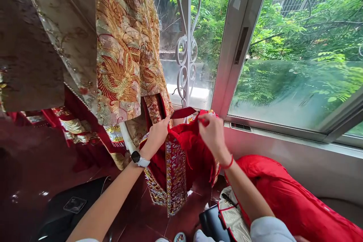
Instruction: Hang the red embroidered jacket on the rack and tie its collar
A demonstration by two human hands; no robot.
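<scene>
My left hand [157, 133], with a dark watch on a white strap at the wrist, is closed on the upper edge of a red garment [181, 159] with gold and silver embroidered trim. My right hand [213, 133], a red cord around its wrist, is pinched on the same red fabric near its top, close to a dark red flat piece [183, 112] sticking out above it. The garment hangs from both hands down toward the dark red floor. Just left of it hangs a gold and red embroidered robe [121, 45].
A large window [283, 64] with a white ornate grille [185, 53] fills the right, trees beyond. A bright red cloth bundle [286, 196] lies under the sill. A black pouch [211, 225] and white bag [234, 217] sit near me. More embroidered garments [70, 126] hang at left.
</scene>
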